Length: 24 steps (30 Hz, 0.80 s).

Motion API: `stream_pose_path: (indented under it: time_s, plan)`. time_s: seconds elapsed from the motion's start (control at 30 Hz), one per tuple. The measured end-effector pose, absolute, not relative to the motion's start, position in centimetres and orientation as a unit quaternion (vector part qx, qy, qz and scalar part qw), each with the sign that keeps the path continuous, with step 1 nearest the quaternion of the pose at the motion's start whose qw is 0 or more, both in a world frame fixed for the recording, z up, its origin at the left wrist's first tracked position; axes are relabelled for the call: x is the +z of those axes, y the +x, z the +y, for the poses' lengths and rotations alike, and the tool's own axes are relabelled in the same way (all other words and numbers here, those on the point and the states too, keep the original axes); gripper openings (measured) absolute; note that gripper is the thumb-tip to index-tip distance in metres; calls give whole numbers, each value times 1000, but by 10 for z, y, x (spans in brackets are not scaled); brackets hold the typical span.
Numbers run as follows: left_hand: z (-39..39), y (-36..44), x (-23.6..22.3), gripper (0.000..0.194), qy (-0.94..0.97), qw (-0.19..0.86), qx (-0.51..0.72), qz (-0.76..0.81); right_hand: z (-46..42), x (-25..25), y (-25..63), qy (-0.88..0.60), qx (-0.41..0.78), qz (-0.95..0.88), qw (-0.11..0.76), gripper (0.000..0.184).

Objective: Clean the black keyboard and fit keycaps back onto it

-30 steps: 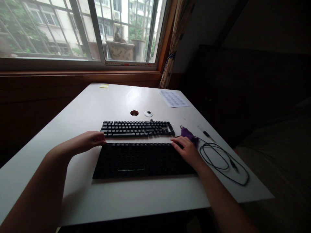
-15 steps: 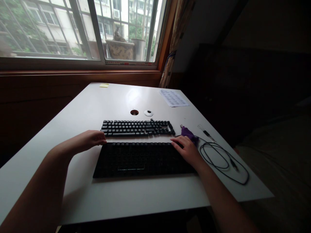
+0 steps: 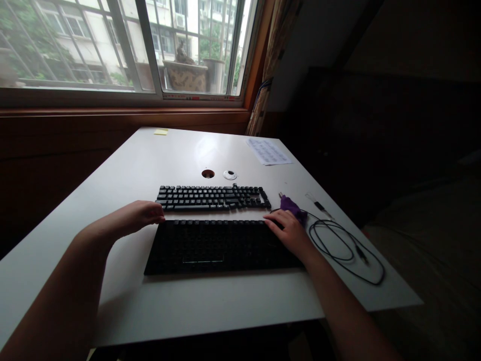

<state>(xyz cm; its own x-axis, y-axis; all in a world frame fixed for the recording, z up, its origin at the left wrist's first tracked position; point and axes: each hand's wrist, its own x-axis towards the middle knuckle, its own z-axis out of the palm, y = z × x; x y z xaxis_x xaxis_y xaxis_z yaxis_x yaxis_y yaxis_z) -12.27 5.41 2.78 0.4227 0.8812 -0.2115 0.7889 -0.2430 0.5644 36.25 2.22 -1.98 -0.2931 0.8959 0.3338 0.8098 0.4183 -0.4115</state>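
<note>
A black keyboard (image 3: 221, 248) lies on the white table, its key field mostly bare of keycaps, with one row of caps along the far edge. At its far left corner my left hand (image 3: 148, 213) is closed, fingertips pressed together; whatever is between them is hidden. My right hand (image 3: 289, 230) rests on the keyboard's right part, fingers stretched and apart, the fingertips touching the right stretch of the cap row. Just behind the keyboard, loose black keycaps (image 3: 199, 197) are laid out in keyboard order.
Beside my right hand lie a purple cloth (image 3: 291, 207), a wire keycap puller (image 3: 319, 206) and a coiled black cable (image 3: 345, 259). Farther back are a cable hole (image 3: 208, 174), its round cover (image 3: 230, 175), printed paper (image 3: 270, 153) and a yellow sticky note (image 3: 161, 132).
</note>
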Motion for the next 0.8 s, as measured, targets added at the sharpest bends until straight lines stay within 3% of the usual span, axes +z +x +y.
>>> stream_pose_path:
  time_s: [0.33,0.8]
  plan:
    - [54,-123,34,43,796,289,36,531,23,-24,366,-531,77,-803,260,22]
    - [55,-127,26,40,784,316,51,532,23,-21,365,-530,84,-803,260,25]
